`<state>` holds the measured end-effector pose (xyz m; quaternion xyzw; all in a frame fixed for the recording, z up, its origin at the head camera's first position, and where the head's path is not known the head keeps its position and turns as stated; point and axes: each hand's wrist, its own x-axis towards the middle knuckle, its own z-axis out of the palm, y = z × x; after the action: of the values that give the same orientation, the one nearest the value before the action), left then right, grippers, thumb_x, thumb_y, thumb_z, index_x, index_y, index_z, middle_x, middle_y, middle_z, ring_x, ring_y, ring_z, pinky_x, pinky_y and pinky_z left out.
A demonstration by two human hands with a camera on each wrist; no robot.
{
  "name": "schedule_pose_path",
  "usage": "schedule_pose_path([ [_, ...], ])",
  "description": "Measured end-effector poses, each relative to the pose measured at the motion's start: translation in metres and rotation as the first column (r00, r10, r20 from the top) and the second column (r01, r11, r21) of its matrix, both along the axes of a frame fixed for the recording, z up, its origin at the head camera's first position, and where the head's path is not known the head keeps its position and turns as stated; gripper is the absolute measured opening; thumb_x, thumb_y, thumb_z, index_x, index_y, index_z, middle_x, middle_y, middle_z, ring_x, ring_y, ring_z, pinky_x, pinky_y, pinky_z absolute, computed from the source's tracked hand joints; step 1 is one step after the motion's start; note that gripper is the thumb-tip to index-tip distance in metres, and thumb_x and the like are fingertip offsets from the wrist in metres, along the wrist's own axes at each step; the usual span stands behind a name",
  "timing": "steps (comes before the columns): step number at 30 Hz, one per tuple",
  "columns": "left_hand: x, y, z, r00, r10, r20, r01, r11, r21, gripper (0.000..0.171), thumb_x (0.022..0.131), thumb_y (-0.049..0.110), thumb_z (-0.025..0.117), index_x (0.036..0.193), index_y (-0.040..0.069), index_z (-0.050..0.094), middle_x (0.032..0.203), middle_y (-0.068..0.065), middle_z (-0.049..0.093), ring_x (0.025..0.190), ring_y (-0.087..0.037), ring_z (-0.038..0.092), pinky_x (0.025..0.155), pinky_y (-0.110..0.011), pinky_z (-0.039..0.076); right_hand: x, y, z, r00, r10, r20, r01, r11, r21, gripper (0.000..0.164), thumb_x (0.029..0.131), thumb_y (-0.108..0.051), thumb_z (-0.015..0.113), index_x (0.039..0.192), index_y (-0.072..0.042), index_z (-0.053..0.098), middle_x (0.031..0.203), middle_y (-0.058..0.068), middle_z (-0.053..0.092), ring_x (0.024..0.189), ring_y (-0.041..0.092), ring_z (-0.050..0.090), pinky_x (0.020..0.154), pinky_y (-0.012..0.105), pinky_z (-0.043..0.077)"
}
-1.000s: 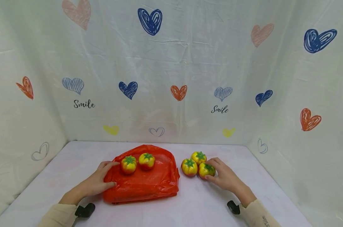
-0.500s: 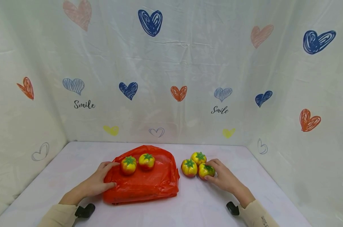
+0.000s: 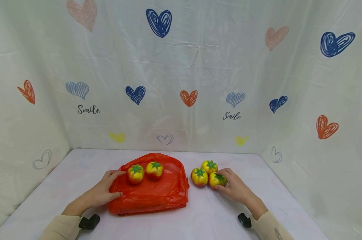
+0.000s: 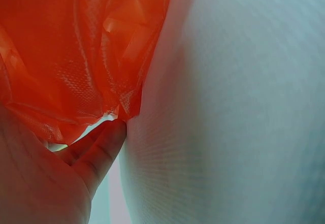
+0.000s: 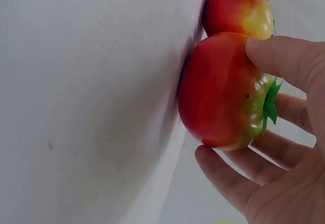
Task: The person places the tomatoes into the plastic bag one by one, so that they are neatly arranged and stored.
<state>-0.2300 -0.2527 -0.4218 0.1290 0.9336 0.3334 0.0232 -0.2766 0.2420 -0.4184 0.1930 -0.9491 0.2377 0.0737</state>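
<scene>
Head view: left sleeve is showing at 7 o'clock, pale beige, plain, reaching the wrist. Right sleeve is showing at 5 o'clock, same beige, bearing dark lettering too small for sure reading. Left black wrist piece, bent like an elbow, is jutting toward 3 o'clock; right black wrist piece, stubby, rounded, is jutting toward 9. Left hand and right hand are going bare.

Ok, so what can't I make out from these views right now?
Inside of the red bag: head view, hidden by its own plastic.
Right side of the tomato-like fruit gripped by the right hand: head view, covered by that hand.
Lettering on the right sleeve: head view, too small to read.
Yellow patch: right wrist view, cut off by the bottom edge.
</scene>
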Motion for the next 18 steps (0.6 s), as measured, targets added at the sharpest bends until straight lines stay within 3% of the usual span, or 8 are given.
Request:
schedule_pose_path([
  [6,0.0006,-0.0001,0.0010,1.000,-0.002,0.003,0.002,1.000,0.003,0.071,0.077,0.022,0.074,0.139,0.015,0.039,0.137,-0.021,0.027,0.122,-0.043,0.038,0.092,-0.064,0.041,0.0001,-0.0009,-0.0015,1.000,0.003,-0.024,-0.003,1.000,-0.017,0.048,0.081,-0.028,0.077,0.122,-0.016,0.058,0.122,-0.001,0.052,0.112,0.020,0.053,0.099,0.047,0.044],
  [18,0.0002,-0.0002,0.0001,1.000,-0.003,0.002,0.003,1.000,0.002,0.071,0.077,0.021,0.074,0.139,0.014,0.039,0.137,-0.021,0.027,0.121,-0.043,0.038,0.093,-0.065,0.040,0.0007,-0.0026,-0.0017,1.000,-0.012,0.007,0.012,0.999,-0.033,0.048,0.080,-0.027,0.077,0.122,-0.015,0.058,0.122,0.000,0.050,0.113,0.020,0.052,0.100,0.045,0.043],
])
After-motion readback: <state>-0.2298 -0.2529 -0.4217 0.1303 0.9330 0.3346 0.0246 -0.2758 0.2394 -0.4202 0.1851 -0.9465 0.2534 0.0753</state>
